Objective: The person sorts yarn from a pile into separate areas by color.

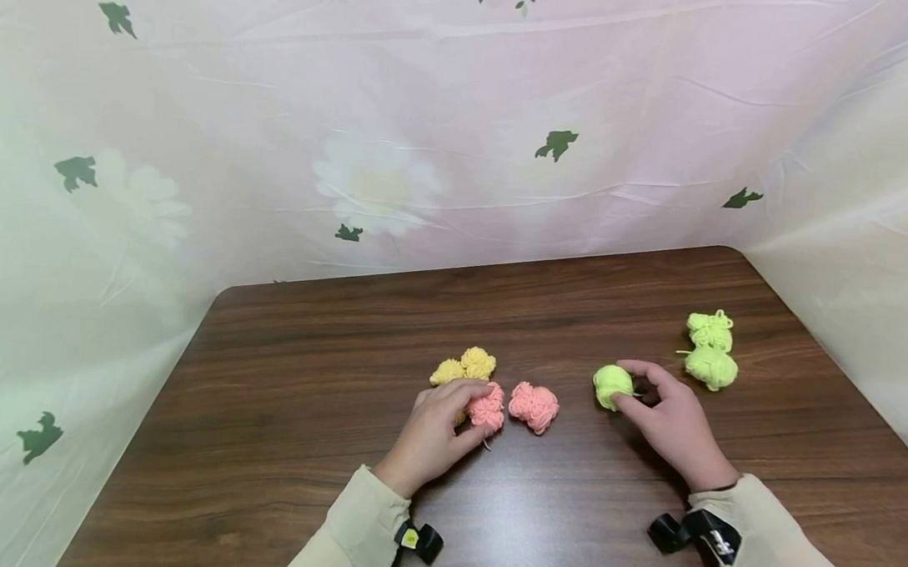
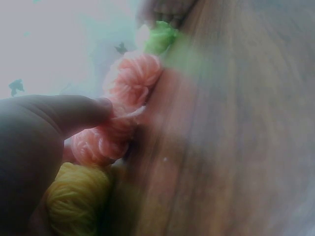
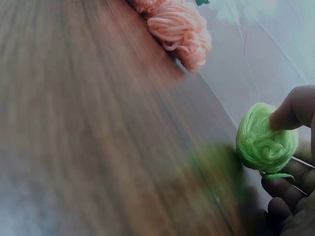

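My left hand [image 1: 436,426] pinches a pink yarn ball [image 1: 487,407] between thumb and fingers on the table. A second pink yarn ball [image 1: 535,406] lies just to its right, untouched. Beside the left hand sit yellow yarn balls [image 1: 479,363], one of them [image 2: 78,199] partly hidden by the hand in the head view. Over on the right, my right hand [image 1: 673,423] holds a light green yarn ball [image 1: 611,386], its thumb pressed on the near side. The right wrist view shows this green ball [image 3: 266,140] with a short loose yarn end below.
Two more green yarn balls, one [image 1: 710,367] in front of the other [image 1: 711,331], lie at the right of the dark wooden table [image 1: 308,378]. A patterned cloth [image 1: 459,150] hangs behind the table and along both sides.
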